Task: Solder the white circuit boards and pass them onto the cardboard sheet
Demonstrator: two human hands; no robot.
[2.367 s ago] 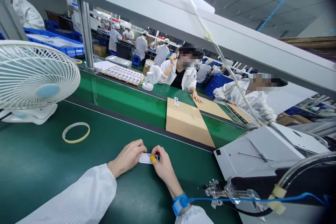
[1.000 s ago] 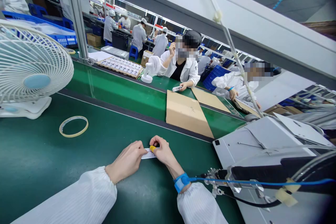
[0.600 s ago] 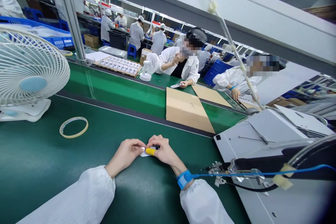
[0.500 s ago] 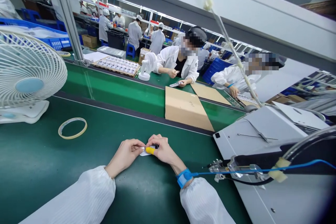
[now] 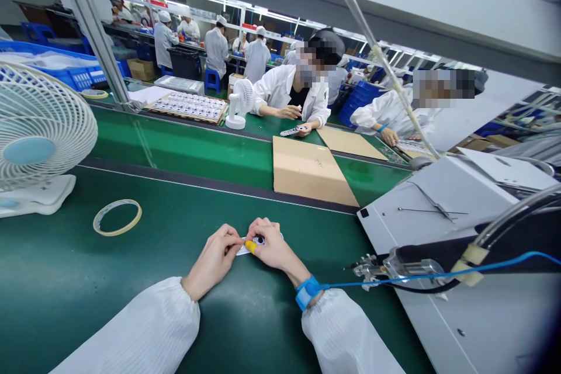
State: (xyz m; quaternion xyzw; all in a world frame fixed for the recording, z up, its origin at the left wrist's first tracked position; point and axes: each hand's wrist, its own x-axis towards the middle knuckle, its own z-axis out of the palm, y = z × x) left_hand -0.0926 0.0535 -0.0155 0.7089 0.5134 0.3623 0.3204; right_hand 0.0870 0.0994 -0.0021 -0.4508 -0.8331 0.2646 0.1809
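My two hands meet over the green work mat point(image 5: 131, 280). My left hand point(image 5: 215, 258) is closed, its fingertips pinching the left end of a small white part point(image 5: 242, 249). My right hand point(image 5: 272, 246) curls over the part's right end, a yellow finger cot point(image 5: 250, 246) on one fingertip pressing on it. A dark detail of the part shows between the fingers. A blue wrist strap point(image 5: 305, 292) sits on my right wrist, with its blue cord running right. Most of the part is hidden by my fingers.
A tape ring point(image 5: 117, 217) lies on the mat to the left, near a white desk fan point(image 5: 37, 140). A grey machine point(image 5: 460, 228) with a nozzle point(image 5: 372, 267) stands right. Cardboard sheets point(image 5: 311, 172) lie on the conveyor belt. Other people work across the belt.
My hands have stayed together on the small white part, my right fingers shifting over it. The view has tilted downward and shifted. The person opposite lowered a raised hand to the bench.
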